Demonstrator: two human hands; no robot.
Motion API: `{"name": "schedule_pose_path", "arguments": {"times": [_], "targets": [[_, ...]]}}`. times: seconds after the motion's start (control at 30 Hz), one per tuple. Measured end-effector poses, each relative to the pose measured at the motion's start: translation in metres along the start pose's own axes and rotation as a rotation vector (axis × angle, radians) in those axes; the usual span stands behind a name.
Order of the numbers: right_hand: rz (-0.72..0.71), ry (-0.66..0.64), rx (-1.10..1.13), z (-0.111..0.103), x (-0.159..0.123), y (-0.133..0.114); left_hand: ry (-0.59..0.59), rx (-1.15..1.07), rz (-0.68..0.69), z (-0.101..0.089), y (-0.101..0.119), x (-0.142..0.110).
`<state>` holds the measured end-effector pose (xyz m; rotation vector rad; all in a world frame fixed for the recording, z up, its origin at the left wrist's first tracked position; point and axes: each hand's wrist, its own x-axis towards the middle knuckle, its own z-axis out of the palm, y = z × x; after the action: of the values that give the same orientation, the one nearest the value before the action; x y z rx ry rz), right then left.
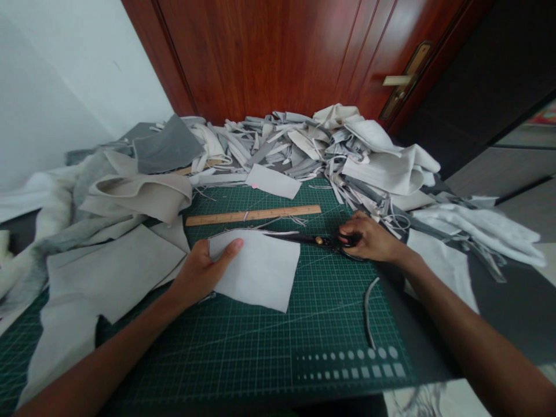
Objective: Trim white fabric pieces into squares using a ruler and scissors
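Note:
My left hand (206,266) grips the left side of a white fabric piece (260,275), thumb on top and fingers hidden underneath. Black-handled scissors (319,240) are in my right hand (367,236), whose fingers wrap round the handles. The blades lie along the fabric's upper edge, and a thin strip there is partly parted from the piece. Beyond the fabric, a wooden ruler (256,215) lies on the green cutting mat (330,295), with some loose threads (295,220) just in front of it.
Scraps (278,139) are heaped along the back, before a red-brown door (260,58). Folded cloth (134,194) fills the left, and more white fabric (391,168) lies at the right. A small white piece (273,181) rests behind the ruler. One grey strip (368,313) is at the mat's right.

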<state>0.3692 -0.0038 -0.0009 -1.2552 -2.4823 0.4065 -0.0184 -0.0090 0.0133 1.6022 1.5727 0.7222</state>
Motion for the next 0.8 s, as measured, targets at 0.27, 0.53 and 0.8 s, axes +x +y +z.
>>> {"name": "schedule_pose_path", "arguments": {"times": [0.27,0.53,0.8], "targets": [[0.002,-0.004,-0.001,-0.0004,0.0012,0.0005,0.013,0.007,-0.002,0.0008,0.0008,-0.0005],[-0.001,0.002,0.001,0.0013,-0.0001,0.0023,-0.038,0.012,0.055,0.0012,-0.0004,0.0003],[-0.001,0.004,-0.002,0.0017,0.0007,0.0018,0.003,0.045,0.012,0.0008,0.0032,0.0000]]}}
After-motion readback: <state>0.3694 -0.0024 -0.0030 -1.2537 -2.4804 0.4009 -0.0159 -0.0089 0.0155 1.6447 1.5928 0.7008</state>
